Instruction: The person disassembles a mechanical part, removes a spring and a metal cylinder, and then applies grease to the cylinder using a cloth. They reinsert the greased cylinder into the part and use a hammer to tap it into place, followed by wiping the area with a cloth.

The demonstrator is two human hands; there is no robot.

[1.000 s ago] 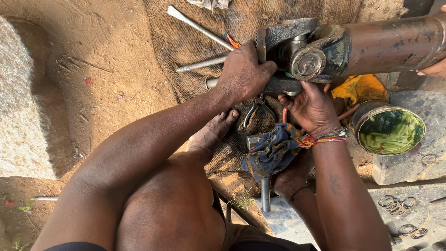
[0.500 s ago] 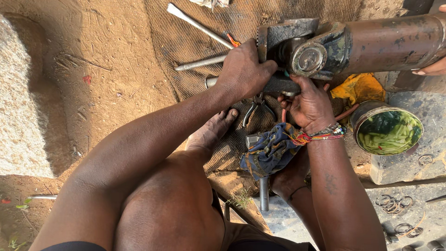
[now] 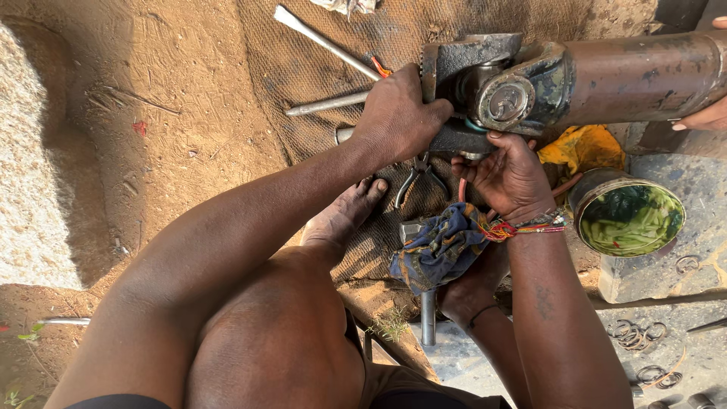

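- Head view, left to right: bare sandy ground (image 3: 113, 151); a coarse brown woven mat (image 3: 318, 68) carrying two long steel rods (image 3: 326, 102); a bare foot (image 3: 341, 216) planted on the mat's edge.
- Left hand (image 3: 397, 113): clenched over the dark greasy yoke (image 3: 466, 64) at the end of the rusty brown steel drive shaft (image 3: 636, 76), steadying it.
- Small steel pliers (image 3: 415, 176) lie on the mat just below that hand.
- Right hand (image 3: 509, 170): fingers curled up under the yoke, touching the joint below the round bearing cap (image 3: 505, 101); what they pinch cannot be told.
- Blue patterned rag (image 3: 439, 246) sits beneath the right wrist.
- Round tin of green grease (image 3: 628, 220) stands at the right, near a yellow cloth (image 3: 583, 148).
- Judged step: working the universal joint's lower side. Any next move calls for a firm left-hand brace while the right fingers act underneath.
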